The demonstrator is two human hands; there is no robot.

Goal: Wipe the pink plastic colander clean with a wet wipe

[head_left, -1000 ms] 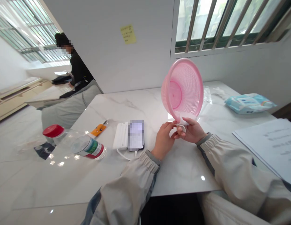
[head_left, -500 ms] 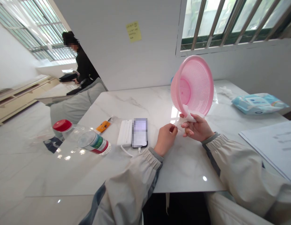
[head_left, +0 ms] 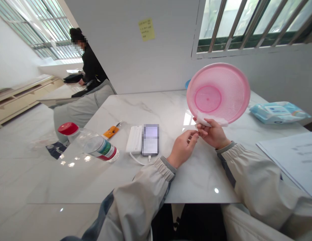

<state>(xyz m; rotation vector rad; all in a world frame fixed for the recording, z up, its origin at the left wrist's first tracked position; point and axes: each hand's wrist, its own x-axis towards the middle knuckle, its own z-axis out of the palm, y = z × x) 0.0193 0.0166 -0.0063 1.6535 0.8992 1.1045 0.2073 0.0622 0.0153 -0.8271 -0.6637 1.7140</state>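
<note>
A pink plastic basket (head_left: 231,88) with mesh walls is tilted up above the table, its open mouth facing me. My right hand (head_left: 214,135) grips its lower rim through a white wipe (head_left: 202,118), which is folded over the edge. Just left of it, my left hand (head_left: 183,147) has its fingers curled closed, the fingertips right at those of my right hand. Whatever lies between the left fingertips is hidden.
On the marble-look table (head_left: 145,103) are a phone (head_left: 150,140), a white power bank (head_left: 133,140), an orange tag (head_left: 111,132) and a water bottle (head_left: 95,145). Rightward lie a blue wipes pack (head_left: 278,112) and paper sheets (head_left: 294,154). A person (head_left: 91,67) sits far left.
The basket has turned so its mouth and base face me more fully, and it has shifted right. My left fingers have moved slightly right and up, against the right fingertips.
</note>
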